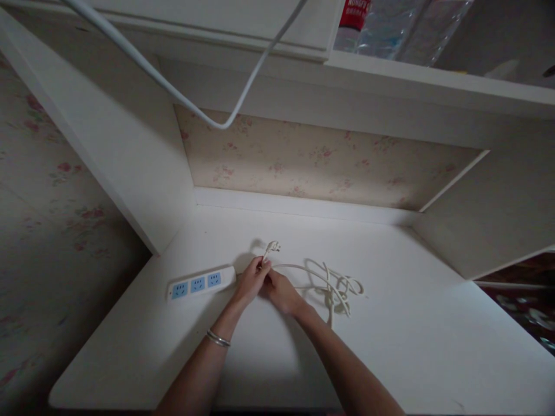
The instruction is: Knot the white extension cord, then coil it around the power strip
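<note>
My left hand (251, 278) is closed around the white cord just below its plug (273, 247), whose prongs point to the right. Close against it, my right hand (280, 289) is also closed on the cord, with its fingertips partly hidden behind the left hand. To the left lies a white power strip (228, 276) with three blue socket panels, its right end near my left wrist. The rest of the cord (342, 286) lies in loose, tangled loops on the desk to the right of my hands.
The white desk (411, 346) has side panels (117, 133) left and right and a shelf (390, 75) above. Plastic bottles (385, 26) stand on the shelf. A thick white cable (223, 125) hangs down in front. Flowered wallpaper (312, 156) shows behind.
</note>
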`<state>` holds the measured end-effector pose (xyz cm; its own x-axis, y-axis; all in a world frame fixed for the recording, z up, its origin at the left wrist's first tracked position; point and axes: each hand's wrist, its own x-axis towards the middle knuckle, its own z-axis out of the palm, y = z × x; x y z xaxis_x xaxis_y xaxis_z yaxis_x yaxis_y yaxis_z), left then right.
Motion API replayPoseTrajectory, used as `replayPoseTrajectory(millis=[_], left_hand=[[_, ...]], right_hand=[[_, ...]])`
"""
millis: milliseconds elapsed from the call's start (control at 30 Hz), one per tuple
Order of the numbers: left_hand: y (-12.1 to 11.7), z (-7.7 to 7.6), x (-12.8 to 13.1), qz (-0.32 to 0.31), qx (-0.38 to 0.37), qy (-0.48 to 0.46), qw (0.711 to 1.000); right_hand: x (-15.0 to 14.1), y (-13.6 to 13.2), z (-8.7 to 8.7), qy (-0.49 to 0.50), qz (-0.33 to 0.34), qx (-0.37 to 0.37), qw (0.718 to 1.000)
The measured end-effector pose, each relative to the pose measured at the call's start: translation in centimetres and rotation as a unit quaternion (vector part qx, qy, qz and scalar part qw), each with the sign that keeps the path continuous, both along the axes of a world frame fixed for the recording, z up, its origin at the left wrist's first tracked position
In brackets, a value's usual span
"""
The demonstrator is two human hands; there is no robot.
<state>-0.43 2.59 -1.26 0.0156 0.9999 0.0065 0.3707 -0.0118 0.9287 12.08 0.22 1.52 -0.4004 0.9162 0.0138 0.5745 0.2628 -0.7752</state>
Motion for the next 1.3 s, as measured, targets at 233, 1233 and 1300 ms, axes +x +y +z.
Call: replayPoseTrajectory(millis=[233,1233,1300], left_hand=[[-0.5,0.0,0.2,-0.007,0.058,0.030,0.998],[-2.2,0.6,0.1,-0.053,0.093,0.296,0.949],[-2.3,0.8,0.1,-0.049,0.093,0.310,0.945]], right_hand=[[2.1,-2.9,0.7,0.041,0.012,-0.016,0.999],[10.2,12.3,2.8,0.116,-0.104,0.061,0.986],[9.5,12.7,4.0,0.108,-0.078,0.045,0.990]])
